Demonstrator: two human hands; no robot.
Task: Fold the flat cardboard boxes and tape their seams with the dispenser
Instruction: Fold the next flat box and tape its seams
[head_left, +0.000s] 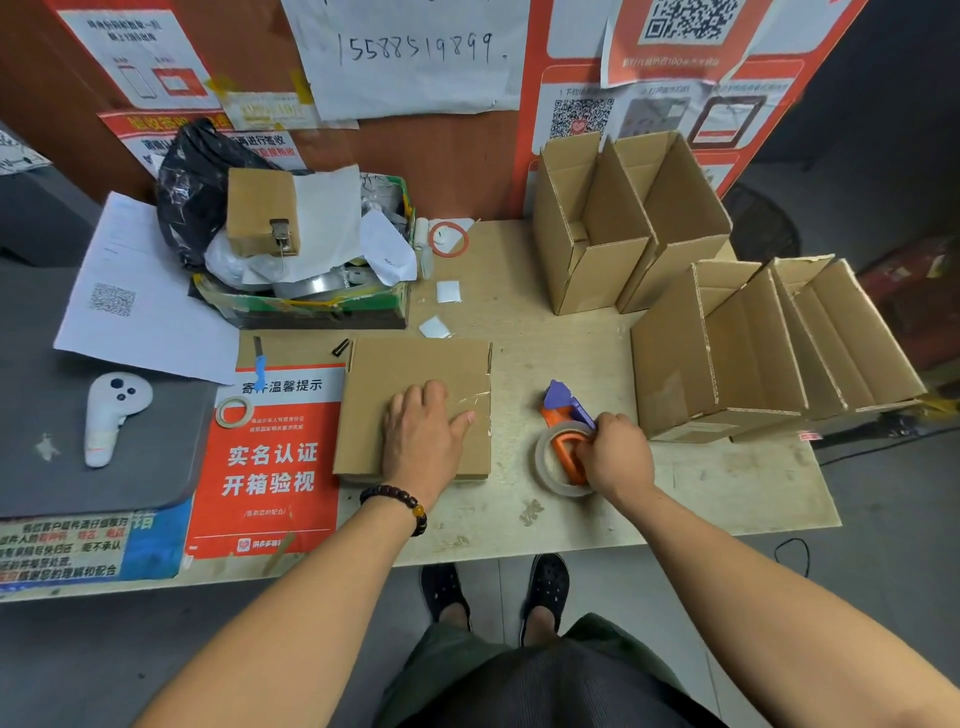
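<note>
A folded cardboard box (405, 374) lies closed side up in the middle of the table (727, 493), with a strip of clear tape across its top near the right edge. My left hand (423, 431) presses flat on the box, fingers spread. To the right, the orange and purple tape dispenser (563, 415) with its clear tape roll rests on the table. My right hand (618, 457) is closed around the dispenser's handle.
Several open, set-up boxes (727, 353) stand at the right and back right (613, 218). A cluttered green tray (311, 306) sits behind the box. A small tape roll (234, 411), a white controller (111, 415) and loose papers (140, 312) lie at the left.
</note>
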